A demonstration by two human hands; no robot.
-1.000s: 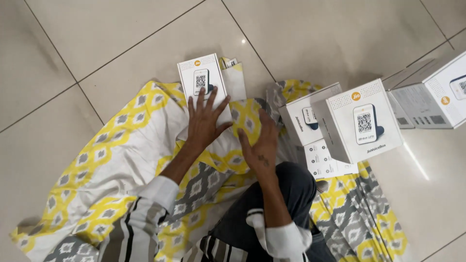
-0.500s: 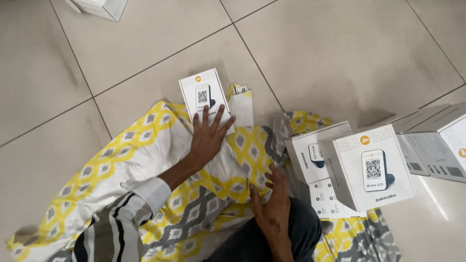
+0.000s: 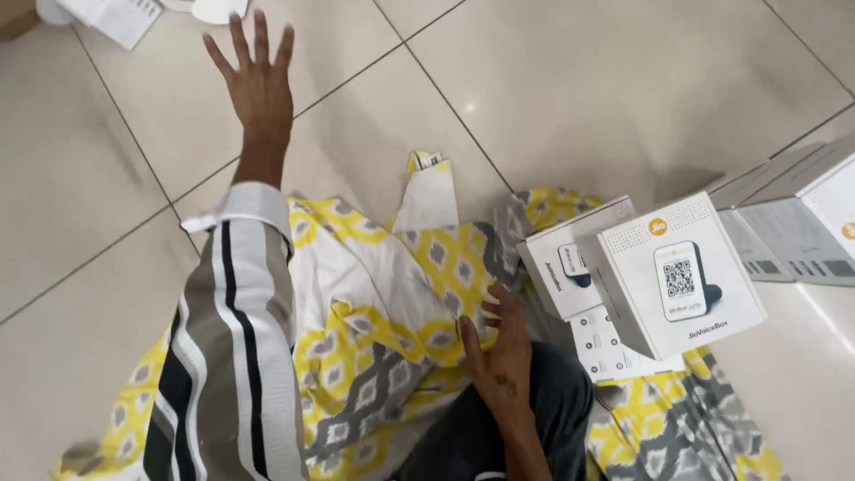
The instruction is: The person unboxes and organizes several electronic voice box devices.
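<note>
We see the papers (image 3: 125,16) cut off at the top edge. The grey boxes (image 3: 793,223) run off the right edge. The cloth (image 3: 374,303) hides the floor beneath it.

- The patterned cloth (image 3: 374,321) lies spread on the tiled floor (image 3: 623,98).
- Stacked device boxes (image 3: 641,285) sit on the cloth's right edge.
- More boxes (image 3: 793,223) lie farther right, on the floor.
- Papers (image 3: 125,18) lie at the floor's far left corner.

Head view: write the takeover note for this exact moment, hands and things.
Left hand: empty, fingers spread, stretched out over the floor tiles toward white papers at the top edge.
Right hand: resting on the yellow, grey and white patterned cloth.
White boxes: stacked at the right on the cloth, untouched.
Neither hand holds anything; the cloth lies rumpled.
</note>
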